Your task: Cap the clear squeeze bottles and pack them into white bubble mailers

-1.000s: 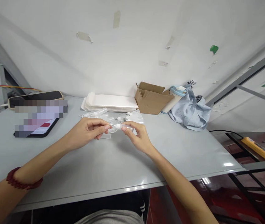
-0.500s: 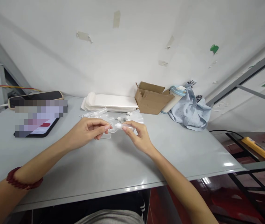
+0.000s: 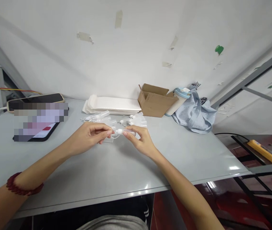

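Observation:
In my right hand [image 3: 139, 137] lies a small clear squeeze bottle [image 3: 131, 132] with a white neck, held on its side between thumb and fingers. Its narrow tip points left, up to the pinched fingertips of my left hand [image 3: 95, 135]. A thin white strap [image 3: 115, 136] loops from the bottle's neck to those fingertips. They close on what looks like its small tethered cap, mostly hidden. Just behind my hands lie several similar bottles, in a left group [image 3: 99, 116] and a right group [image 3: 136, 119].
Along the wall are a stack of white flat sleeves [image 3: 116, 103], an open cardboard box [image 3: 158, 100], a blue-lidded cup [image 3: 180, 99] and a light blue cloth bag [image 3: 195, 116]. Two phones, one black-edged [image 3: 42, 135], one in a pale case [image 3: 35, 100], lie left. The table's front edge [image 3: 97, 199] is near me.
My right hand has shifted slightly left with the bottle, and its tip now meets my left fingertips, where a small gap showed before. My left hand has barely moved.

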### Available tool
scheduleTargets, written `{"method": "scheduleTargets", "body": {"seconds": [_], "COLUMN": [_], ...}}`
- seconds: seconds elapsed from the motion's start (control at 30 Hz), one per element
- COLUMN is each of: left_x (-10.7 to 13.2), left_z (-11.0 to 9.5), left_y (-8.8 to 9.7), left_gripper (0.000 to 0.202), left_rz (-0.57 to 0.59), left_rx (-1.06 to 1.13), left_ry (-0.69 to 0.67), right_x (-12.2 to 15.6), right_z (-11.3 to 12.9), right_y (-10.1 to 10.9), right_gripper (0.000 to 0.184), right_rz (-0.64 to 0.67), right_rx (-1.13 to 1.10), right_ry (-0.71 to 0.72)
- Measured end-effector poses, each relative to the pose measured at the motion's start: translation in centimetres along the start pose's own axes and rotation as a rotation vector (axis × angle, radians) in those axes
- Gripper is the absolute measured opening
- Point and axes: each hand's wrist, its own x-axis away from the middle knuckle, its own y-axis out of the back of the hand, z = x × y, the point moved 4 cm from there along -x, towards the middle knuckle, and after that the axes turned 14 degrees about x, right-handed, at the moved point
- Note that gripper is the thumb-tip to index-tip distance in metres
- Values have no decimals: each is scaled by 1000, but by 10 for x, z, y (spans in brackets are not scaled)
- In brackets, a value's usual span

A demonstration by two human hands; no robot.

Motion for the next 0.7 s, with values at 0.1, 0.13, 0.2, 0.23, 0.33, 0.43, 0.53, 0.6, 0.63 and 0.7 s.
{"method": "scheduleTargets", "body": {"seconds": [0.1, 0.13, 0.2, 0.23, 0.33, 0.43, 0.53, 0.6, 0.63, 0.7], "left_x": [0, 0, 0, 0, 0, 1, 1, 1, 1, 1], "left_z": [-2, -2, -3, -2, -1, 2, 4, 5, 5, 6], "left_y": [-3, -4, -5, -6, -8, -9, -9, -9, -9, -9], "left_gripper": [26, 26, 26, 26, 26, 25, 25, 25, 25, 26], "left_rz": [6, 6, 7, 7, 10, 13, 17, 19, 22, 25], "left_rx": [-9, -10, -9, -8, -5, -7, -9, -12, -12, -17], "left_ry": [-8, -8, -10, -10, -3, 3, 8, 13, 17, 22], "right_x": [1, 1, 1, 1, 2, 2, 2, 2, 2, 2], "right_z": [-1, -2, -2, -2, -2, -3, -3, -4, -4, -4], "right_y": [-2, -3, -4, -4, -6, -7, -8, -9, -10, -11], "right_gripper": [23, 23, 22, 22, 21, 21, 21, 22, 23, 23], "right_rz": [14, 17, 20, 24, 37, 46, 47, 49, 54, 61], "right_rx": [3, 2, -1, -2, 11, 30, 39, 41, 41, 44], "right_ry": [16, 26, 43, 47, 52, 72, 101, 110, 111, 107]}}
